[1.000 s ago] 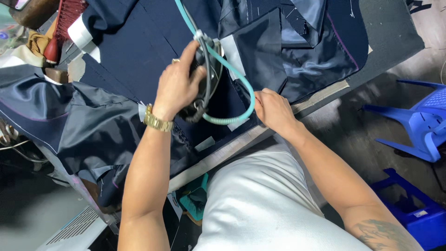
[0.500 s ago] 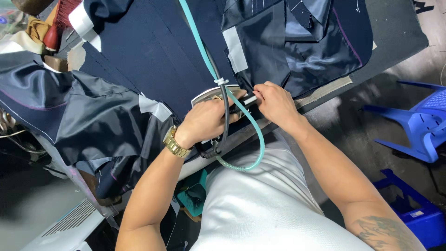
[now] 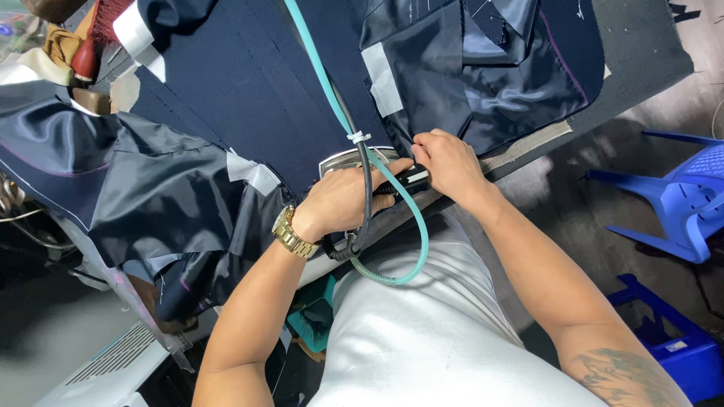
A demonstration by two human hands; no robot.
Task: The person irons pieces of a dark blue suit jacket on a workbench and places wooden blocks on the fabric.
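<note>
The fingers [image 3: 341,197] of the left hand [image 3: 343,203] are curled tight round the handle of a steam iron [image 3: 354,160], whose silvery body peeks out just above the knuckles; that grip looks meant to steer it over the cloth. Just to the right of the iron, the right hand [image 3: 446,160] has its fingers [image 3: 421,151] pressed together, pinching the edge of the navy fabric [image 3: 249,83], apparently to keep it flat and taut where the iron meets it. A teal hose [image 3: 324,71] and a black cable [image 3: 367,192], tied together with a white clip above the iron, drop past the left wrist and loop below it, clear of the cloth. A gold watch [image 3: 290,232] sits on that wrist. Left of the iron, shiny dark lining [image 3: 151,203] is bunched up; above and right of it, another lined panel [image 3: 498,68] lies open. The dark padded surface [image 3: 641,45] carries it all, and blue plastic chairs [image 3: 679,200] stand on the floor well to the right of the iron.
</note>
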